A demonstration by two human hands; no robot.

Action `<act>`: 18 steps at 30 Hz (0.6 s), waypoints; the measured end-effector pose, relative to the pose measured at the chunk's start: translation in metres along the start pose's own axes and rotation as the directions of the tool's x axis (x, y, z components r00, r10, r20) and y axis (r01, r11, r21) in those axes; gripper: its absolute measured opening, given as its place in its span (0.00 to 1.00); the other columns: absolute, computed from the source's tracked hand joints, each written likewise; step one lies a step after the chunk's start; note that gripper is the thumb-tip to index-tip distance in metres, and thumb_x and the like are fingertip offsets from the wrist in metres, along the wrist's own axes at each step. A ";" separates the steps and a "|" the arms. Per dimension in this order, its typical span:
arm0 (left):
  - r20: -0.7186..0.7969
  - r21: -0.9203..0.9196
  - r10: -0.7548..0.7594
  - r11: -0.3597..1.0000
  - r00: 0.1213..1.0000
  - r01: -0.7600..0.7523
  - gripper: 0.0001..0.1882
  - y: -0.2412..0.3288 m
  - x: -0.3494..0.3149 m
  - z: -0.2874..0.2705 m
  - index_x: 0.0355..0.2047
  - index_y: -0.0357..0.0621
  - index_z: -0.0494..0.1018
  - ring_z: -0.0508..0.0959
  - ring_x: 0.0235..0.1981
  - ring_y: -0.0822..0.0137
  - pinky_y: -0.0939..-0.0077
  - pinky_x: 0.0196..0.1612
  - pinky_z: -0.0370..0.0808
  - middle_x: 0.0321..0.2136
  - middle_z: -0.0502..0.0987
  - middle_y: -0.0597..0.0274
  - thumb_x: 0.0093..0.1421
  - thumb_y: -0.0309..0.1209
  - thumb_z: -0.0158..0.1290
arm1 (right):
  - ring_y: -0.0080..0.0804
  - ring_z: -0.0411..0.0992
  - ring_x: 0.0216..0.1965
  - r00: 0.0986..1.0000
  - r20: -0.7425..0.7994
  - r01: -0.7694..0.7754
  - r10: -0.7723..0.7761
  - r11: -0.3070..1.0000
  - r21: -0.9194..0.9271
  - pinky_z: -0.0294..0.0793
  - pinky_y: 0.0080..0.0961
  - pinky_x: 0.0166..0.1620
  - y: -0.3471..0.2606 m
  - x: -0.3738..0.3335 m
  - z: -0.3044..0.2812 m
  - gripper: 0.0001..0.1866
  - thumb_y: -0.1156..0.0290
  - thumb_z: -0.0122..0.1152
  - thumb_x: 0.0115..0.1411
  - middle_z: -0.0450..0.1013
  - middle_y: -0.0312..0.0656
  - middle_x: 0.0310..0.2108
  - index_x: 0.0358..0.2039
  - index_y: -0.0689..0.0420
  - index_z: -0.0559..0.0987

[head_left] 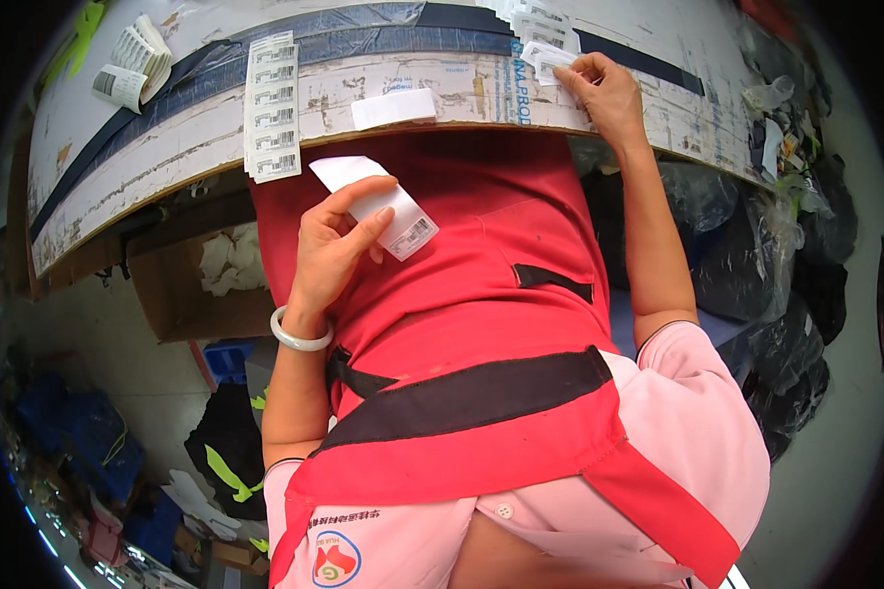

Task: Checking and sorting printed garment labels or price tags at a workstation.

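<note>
My left hand [340, 234] is closed on a white label strip [403, 234], pinched between thumb and fingers just off the table's front edge. A barcode shows at the strip's lower end. At the right, my right hand [607, 96] has its fingertips closed on a small white label [552, 61] at the near end of a heap of barcode labels [545, 27]. Between the hands, a blank white paper piece [393, 108] lies on the table. Left of it a long sheet of barcode labels [272, 103] hangs slightly over the edge.
The worn white table [187, 147] carries dark tape strips. A curled stack of labels [138, 59] lies at its far left. Below on the left stands a cardboard box [172, 285] with white scraps. Black plastic bags [732, 245] crowd the right side.
</note>
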State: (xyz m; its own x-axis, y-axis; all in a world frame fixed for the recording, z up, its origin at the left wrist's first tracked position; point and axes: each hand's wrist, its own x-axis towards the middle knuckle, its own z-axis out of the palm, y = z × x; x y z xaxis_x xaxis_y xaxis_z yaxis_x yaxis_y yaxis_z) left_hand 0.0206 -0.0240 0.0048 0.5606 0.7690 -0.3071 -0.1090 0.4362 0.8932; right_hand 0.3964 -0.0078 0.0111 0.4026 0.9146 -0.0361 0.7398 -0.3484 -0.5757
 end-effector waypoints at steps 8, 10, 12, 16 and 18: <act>-0.017 0.028 0.000 1.000 1.000 0.000 0.13 0.001 -0.003 0.004 0.46 0.37 0.76 0.71 0.19 0.80 0.88 0.23 0.70 0.31 0.79 0.64 0.60 0.26 0.56 | 0.17 0.69 0.30 0.938 0.186 0.216 -0.292 0.914 0.342 0.70 0.21 0.32 -0.079 -0.053 0.026 0.12 0.66 0.65 0.57 0.74 0.32 0.28 0.35 0.61 0.79; -0.012 -0.018 -0.031 0.999 0.999 0.031 0.12 -0.002 -0.001 0.001 0.45 0.36 0.77 0.73 0.22 0.79 0.87 0.24 0.71 0.32 0.79 0.64 0.61 0.26 0.55 | 0.17 0.68 0.28 0.658 0.705 -0.118 -0.265 0.888 0.444 0.70 0.19 0.32 -0.107 -0.078 0.031 0.11 0.66 0.64 0.58 0.74 0.32 0.27 0.35 0.62 0.79; -0.055 -0.101 -0.005 0.995 0.998 0.000 0.12 -0.005 0.002 0.001 0.45 0.36 0.77 0.76 0.27 0.78 0.86 0.28 0.73 0.34 0.80 0.63 0.62 0.27 0.55 | 0.16 0.67 0.25 0.483 0.825 -0.190 -0.293 0.885 0.425 0.68 0.16 0.30 -0.111 -0.087 0.047 0.11 0.66 0.64 0.58 0.73 0.31 0.25 0.33 0.62 0.79; 0.022 -0.083 -0.003 0.997 1.000 0.005 0.13 -0.008 -0.003 -0.006 0.44 0.34 0.77 0.76 0.32 0.78 0.86 0.37 0.73 0.35 0.80 0.62 0.60 0.27 0.57 | 0.14 0.65 0.23 0.635 0.733 -0.368 -0.244 0.739 0.565 0.66 0.13 0.28 -0.113 -0.099 0.063 0.10 0.66 0.62 0.60 0.70 0.30 0.22 0.33 0.61 0.79; 0.005 -0.037 0.001 0.999 1.000 0.000 0.12 -0.012 -0.005 -0.009 0.43 0.33 0.78 0.76 0.31 0.79 0.86 0.35 0.73 0.33 0.80 0.63 0.60 0.27 0.58 | 0.14 0.65 0.23 0.646 0.727 -0.377 -0.233 0.731 0.568 0.65 0.13 0.27 -0.117 -0.101 0.066 0.10 0.67 0.61 0.61 0.70 0.30 0.21 0.33 0.61 0.78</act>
State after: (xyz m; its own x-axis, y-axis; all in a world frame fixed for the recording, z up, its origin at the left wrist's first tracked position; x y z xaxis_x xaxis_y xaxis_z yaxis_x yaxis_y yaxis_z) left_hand 0.0121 -0.0287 -0.0079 0.5644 0.7671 -0.3051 -0.1393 0.4528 0.8807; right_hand 0.2336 -0.0462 0.0285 -0.3044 0.8207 -0.4836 0.0828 -0.4830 -0.8717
